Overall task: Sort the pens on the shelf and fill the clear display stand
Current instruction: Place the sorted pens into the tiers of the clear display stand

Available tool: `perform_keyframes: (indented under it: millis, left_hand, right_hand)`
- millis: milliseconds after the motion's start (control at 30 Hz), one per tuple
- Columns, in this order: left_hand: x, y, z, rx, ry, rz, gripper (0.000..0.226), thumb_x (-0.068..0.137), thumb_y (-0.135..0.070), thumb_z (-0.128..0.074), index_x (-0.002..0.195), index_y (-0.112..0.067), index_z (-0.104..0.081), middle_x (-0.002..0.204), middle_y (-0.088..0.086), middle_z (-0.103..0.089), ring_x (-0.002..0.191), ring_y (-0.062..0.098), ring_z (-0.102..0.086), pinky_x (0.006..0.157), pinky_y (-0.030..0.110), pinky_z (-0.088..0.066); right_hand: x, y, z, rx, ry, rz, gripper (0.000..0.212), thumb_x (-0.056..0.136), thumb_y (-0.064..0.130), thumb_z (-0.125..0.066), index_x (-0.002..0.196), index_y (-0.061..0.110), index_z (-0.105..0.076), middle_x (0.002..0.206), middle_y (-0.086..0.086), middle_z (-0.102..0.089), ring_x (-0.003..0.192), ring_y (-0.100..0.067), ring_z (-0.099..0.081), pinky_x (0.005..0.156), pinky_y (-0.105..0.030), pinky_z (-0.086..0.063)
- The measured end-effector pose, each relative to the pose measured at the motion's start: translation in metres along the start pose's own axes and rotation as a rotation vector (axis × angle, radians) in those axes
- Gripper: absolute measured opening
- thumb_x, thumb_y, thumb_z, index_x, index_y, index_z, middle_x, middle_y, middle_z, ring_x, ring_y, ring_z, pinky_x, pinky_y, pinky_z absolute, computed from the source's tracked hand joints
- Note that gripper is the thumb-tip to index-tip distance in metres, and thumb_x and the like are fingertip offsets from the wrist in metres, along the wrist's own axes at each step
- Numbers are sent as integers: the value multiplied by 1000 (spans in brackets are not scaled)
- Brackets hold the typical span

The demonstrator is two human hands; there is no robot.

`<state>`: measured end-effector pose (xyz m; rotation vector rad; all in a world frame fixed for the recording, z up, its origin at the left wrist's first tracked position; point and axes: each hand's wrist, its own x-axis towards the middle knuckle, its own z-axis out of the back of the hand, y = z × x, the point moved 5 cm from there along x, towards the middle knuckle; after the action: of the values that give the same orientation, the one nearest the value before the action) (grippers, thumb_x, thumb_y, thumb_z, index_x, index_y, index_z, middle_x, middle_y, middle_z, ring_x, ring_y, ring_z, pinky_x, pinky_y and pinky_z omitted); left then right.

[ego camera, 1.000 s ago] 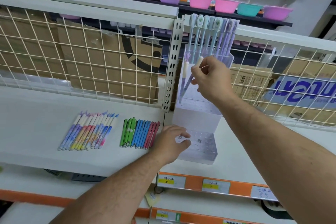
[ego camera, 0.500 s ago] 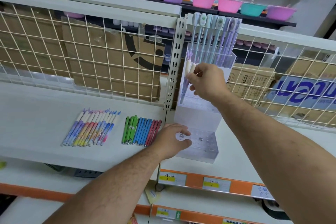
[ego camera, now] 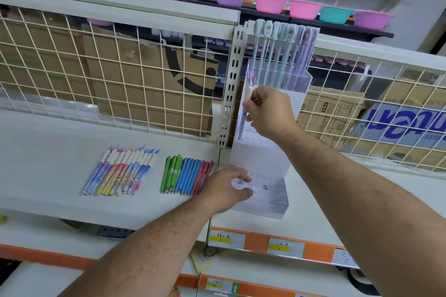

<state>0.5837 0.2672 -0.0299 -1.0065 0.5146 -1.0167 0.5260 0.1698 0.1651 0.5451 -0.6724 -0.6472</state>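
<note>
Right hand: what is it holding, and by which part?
The right hand pinches a purple-and-white pen around mid-barrel, tip down at the clear display stand. The left hand grips the stand's lowest tier at its left end.

Head cam looks fwd+down, close on shelf (ego camera: 48, 171).

- Just behind the right hand (ego camera: 268, 113), which pinches a pen (ego camera: 242, 125), tall pens (ego camera: 282, 55) stand upright in the clear stand (ego camera: 263, 157), walling that way off.
- Left of it, a slotted post (ego camera: 231, 89) and wire grid (ego camera: 120, 75) block reach.
- The left hand (ego camera: 226, 188) grips the stand's front tier, with the green, blue and red pens (ego camera: 187, 175) just beside its knuckles.
- Further left, past the pastel pens (ego camera: 120, 171), lies open shelf (ego camera: 48, 164).
</note>
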Motion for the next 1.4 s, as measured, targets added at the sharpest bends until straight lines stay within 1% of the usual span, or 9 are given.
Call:
perform_keyframes:
  millis: [167,400,567,767,867,933,1133,1333,1400]
  left_hand:
    - [1,2,-1,-8,-4,-11,20,78,-36,-82,93,-42,-70,125,-27,-56,118,-15,-43,95,10,-28]
    - [1,4,-1,-14,3,-6,21,78,-36,-82,94,-42,-70,126,-26,-55,117,-15,-43,93,6,-27]
    - [1,3,0,-17,4,-7,21,78,-36,-82,93,-43,-69,127,-25,-55,116,-18,-41,93,5,-26]
    - [2,3,0,-9,7,-24,20,78,-38,-82,91,-44,-69,127,-24,-56,122,-8,-45,107,21,-33]
    - [2,3,1,1,15,-21,21,77,-39,-82,92,-44,-69,127,-25,-55,121,-8,-45,109,22,-33]
    - [2,1,1,10,20,-10,21,76,-40,-82,93,-43,-69,127,-24,-55,121,-8,-46,109,24,-35]
    - [-2,-5,4,103,-31,-37,20,76,-42,-80,90,-41,-66,127,-21,-53,120,-4,-44,105,21,-33]
    - [-15,-1,23,208,-61,-87,32,79,-29,-77,110,-32,-69,122,-23,-49,120,-2,-38,102,20,-29]
    - [-19,3,38,188,-63,-73,36,79,-27,-77,113,-31,-69,119,-22,-52,118,2,-43,102,23,-36]
  right_hand:
    - [-3,-3,-1,-26,-26,20,15,100,22,-58,91,11,-63,84,-7,-71,79,-23,-71,70,-45,-61]
    - [7,-5,0,28,27,-55,14,97,19,-63,87,9,-64,76,-7,-72,71,-22,-73,67,-47,-63]
    - [8,-8,0,50,7,-77,11,95,16,-66,87,10,-66,71,-3,-71,57,-8,-70,60,-33,-62]
    - [6,-9,0,29,-2,-91,11,92,17,-68,85,8,-67,79,-9,-72,76,-26,-72,69,-42,-63]
    - [-2,-18,-4,-4,6,-109,8,90,20,-70,91,13,-67,88,-5,-72,74,-23,-69,70,-39,-62]
    - [-8,-26,-5,-53,11,-112,18,89,24,-71,105,17,-67,92,3,-68,78,-18,-67,74,-37,-60]
    - [-31,-47,-5,-212,-6,-10,31,89,31,-68,117,19,-65,105,8,-65,87,-14,-59,70,-28,-43]
    - [-57,-48,-17,-257,66,43,34,88,35,-68,120,24,-63,114,6,-66,93,-16,-64,74,-31,-50]
    - [-64,-43,-26,-269,94,45,35,89,35,-68,122,24,-62,114,5,-65,93,-17,-63,75,-32,-51]
